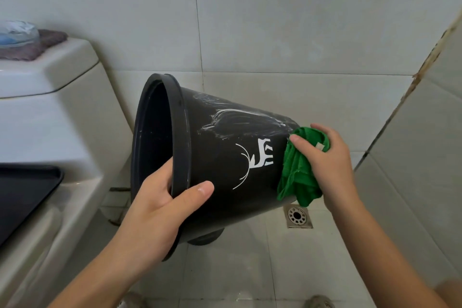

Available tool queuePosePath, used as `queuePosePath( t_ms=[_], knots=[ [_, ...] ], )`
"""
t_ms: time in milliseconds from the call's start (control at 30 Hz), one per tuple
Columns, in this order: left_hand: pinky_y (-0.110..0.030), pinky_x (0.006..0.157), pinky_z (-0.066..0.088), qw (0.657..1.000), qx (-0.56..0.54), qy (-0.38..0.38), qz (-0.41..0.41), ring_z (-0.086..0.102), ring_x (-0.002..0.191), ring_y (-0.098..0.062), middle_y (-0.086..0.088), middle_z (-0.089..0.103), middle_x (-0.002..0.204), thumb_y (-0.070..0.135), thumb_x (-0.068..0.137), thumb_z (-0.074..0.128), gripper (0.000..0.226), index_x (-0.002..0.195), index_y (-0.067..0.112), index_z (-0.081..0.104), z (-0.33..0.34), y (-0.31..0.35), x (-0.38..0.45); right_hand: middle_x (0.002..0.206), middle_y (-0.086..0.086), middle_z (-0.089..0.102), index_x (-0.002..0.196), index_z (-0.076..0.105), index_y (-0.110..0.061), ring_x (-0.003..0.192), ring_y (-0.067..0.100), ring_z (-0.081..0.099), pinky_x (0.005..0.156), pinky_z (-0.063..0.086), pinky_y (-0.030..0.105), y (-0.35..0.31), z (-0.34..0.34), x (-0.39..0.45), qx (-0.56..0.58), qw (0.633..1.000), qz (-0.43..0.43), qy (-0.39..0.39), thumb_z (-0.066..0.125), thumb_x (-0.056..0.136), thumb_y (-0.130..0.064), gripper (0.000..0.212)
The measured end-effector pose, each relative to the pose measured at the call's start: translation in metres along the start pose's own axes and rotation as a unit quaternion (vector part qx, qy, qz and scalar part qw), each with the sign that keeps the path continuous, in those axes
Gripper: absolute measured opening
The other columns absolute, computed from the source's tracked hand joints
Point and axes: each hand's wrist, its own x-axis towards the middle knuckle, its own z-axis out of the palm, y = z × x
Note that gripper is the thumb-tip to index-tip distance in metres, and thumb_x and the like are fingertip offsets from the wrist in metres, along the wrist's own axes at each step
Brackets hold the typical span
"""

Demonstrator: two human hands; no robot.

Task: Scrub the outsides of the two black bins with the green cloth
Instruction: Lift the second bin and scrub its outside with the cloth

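Fingers of the left hand [160, 204] clamp the rim of a black bin [225, 165] tipped sideways above the tiled floor [250, 270], beside the toilet [50, 132]. Those of the right hand [327, 162] bunch a green cloth [297, 172] against its base.

Both hands [160, 210] [330, 157] forward, fingers [197, 192] curled.

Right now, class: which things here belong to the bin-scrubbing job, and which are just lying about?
Job: black plastic bin with white deer print; crumpled green cloth; left hand; right hand.

Lying about: white toilet cistern; metal floor drain; purple folded cloth; black tray.
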Motion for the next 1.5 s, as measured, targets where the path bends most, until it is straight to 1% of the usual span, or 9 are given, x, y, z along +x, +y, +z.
queuePosePath(
  t_ms=[133, 233, 367, 533, 733, 933, 1133, 1300, 1500],
  knots=[
    [-0.016, 0.070, 0.054, 1.000, 0.019, -0.008, 0.014, 0.073, 0.088, -0.008, 0.007, 0.078, 0.095, 0.020, 0.070, 0.071, 0.032, 0.094, 0.041, 0.075, -0.001, 0.001, 0.005, 0.113, -0.002, 0.065, 0.119, 0.061, -0.031, 0.101, 0.020, 0.066, 0.089, 0.056, 0.046, 0.003, -0.002, 0.002, 0.054, 0.997, 0.044, -0.026, 0.081, 0.076, -0.029, 0.047],
    [-0.024, 0.074, 0.058, 0.999, 0.037, -0.004, -0.013, 0.074, 0.088, -0.012, 0.001, 0.078, 0.097, -0.006, 0.062, 0.069, 0.054, 0.097, 0.035, 0.075, -0.017, 0.008, 0.016, 0.109, -0.002, 0.067, 0.114, 0.063, -0.029, 0.098, 0.019, 0.067, 0.086, 0.057, 0.044, 0.001, -0.003, -0.005, 0.068, 0.997, 0.033, -0.013, 0.080, 0.078, -0.021, 0.040],
    [-0.038, 0.075, 0.055, 0.991, 0.005, 0.068, -0.113, 0.074, 0.085, -0.030, -0.007, 0.079, 0.087, 0.005, 0.055, 0.069, 0.035, 0.088, 0.016, 0.076, -0.030, 0.007, 0.030, 0.101, -0.009, 0.066, 0.113, 0.064, -0.029, 0.094, 0.014, 0.066, 0.080, 0.057, 0.038, 0.006, 0.006, -0.019, 0.045, 0.999, -0.001, -0.010, 0.079, 0.078, -0.021, 0.038],
    [-0.034, 0.074, 0.053, 0.980, -0.003, 0.159, -0.119, 0.075, 0.083, -0.020, 0.002, 0.079, 0.084, 0.028, 0.096, 0.058, 0.019, 0.087, 0.024, 0.074, -0.013, 0.005, 0.036, 0.094, -0.013, 0.065, 0.106, 0.065, -0.029, 0.090, 0.010, 0.064, 0.077, 0.056, 0.035, 0.018, 0.011, -0.023, 0.042, 0.999, 0.022, 0.000, 0.078, 0.079, -0.020, 0.031],
    [-0.028, 0.084, 0.057, 0.998, 0.003, 0.059, 0.014, 0.071, 0.100, -0.015, 0.004, 0.075, 0.110, -0.002, 0.084, 0.062, 0.050, 0.121, 0.031, 0.063, -0.026, 0.016, 0.036, 0.098, 0.000, 0.069, 0.102, 0.067, -0.026, 0.091, 0.019, 0.068, 0.071, 0.056, 0.034, 0.016, 0.009, -0.021, 0.101, 0.995, 0.027, 0.006, 0.077, 0.080, -0.016, 0.026],
    [-0.026, 0.058, 0.059, 0.984, -0.114, 0.082, -0.106, 0.076, 0.077, -0.021, -0.006, 0.078, 0.090, 0.000, 0.066, 0.066, 0.042, 0.107, 0.009, 0.069, -0.044, 0.028, 0.039, 0.093, -0.009, 0.069, 0.099, 0.067, -0.033, 0.090, 0.015, 0.068, 0.079, 0.058, 0.040, 0.009, 0.017, -0.029, 0.094, 0.995, -0.042, 0.008, 0.079, 0.079, -0.017, 0.029],
    [-0.024, 0.054, 0.059, 0.972, -0.141, 0.084, -0.168, 0.074, 0.065, -0.017, -0.005, 0.078, 0.080, 0.019, 0.067, 0.060, 0.028, 0.094, 0.016, 0.069, -0.032, 0.020, 0.041, 0.088, -0.014, 0.067, 0.097, 0.065, -0.034, 0.086, 0.011, 0.066, 0.080, 0.058, 0.043, 0.024, 0.026, -0.034, 0.065, 0.997, -0.008, 0.031, 0.078, 0.079, -0.022, 0.025],
    [-0.024, 0.055, 0.059, 0.973, -0.147, 0.080, -0.156, 0.074, 0.067, -0.016, -0.005, 0.078, 0.083, 0.002, 0.073, 0.055, 0.031, 0.098, 0.014, 0.068, -0.028, 0.025, 0.034, 0.095, -0.017, 0.065, 0.112, 0.064, -0.030, 0.092, 0.006, 0.065, 0.077, 0.055, 0.031, 0.016, 0.022, -0.031, 0.064, 0.995, -0.050, 0.064, 0.077, 0.081, -0.020, 0.035],
    [-0.025, 0.052, 0.059, 0.973, -0.143, 0.102, -0.147, 0.072, 0.061, -0.017, -0.005, 0.075, 0.075, -0.012, 0.083, 0.048, 0.034, 0.087, 0.014, 0.069, -0.016, 0.026, 0.031, 0.101, -0.032, 0.055, 0.121, 0.058, -0.020, 0.093, -0.014, 0.056, 0.081, 0.045, 0.008, -0.009, 0.014, -0.032, -0.012, 0.965, -0.230, 0.127, 0.075, 0.078, -0.025, 0.047]
  ],
)
